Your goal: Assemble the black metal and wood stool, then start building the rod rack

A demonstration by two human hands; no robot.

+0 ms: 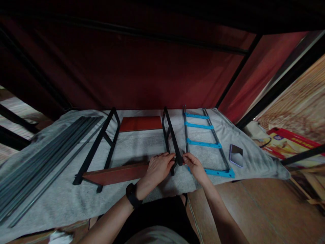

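My left hand [159,168], with a black watch on its wrist, is closed over the right end of the near reddish-brown board [114,175]. Its fingertips reach the right black metal side frame [173,135]. On the outer side of that frame's near corner, my right hand [194,166] has its thumb and finger pinched together; whatever is between them is too small to make out. The left black side frame [93,152] stands at the board's other end. A second board, orange-red [141,124], spans between the frames at the back.
Grey metal tubes [58,152] lie on the left of the grey cloth [76,200]. To the right are a rack of grey rods with blue crosspieces [203,144] and a phone [236,156]. A dark red panel [142,74] rises behind. A red-yellow box [291,142] stands far right.
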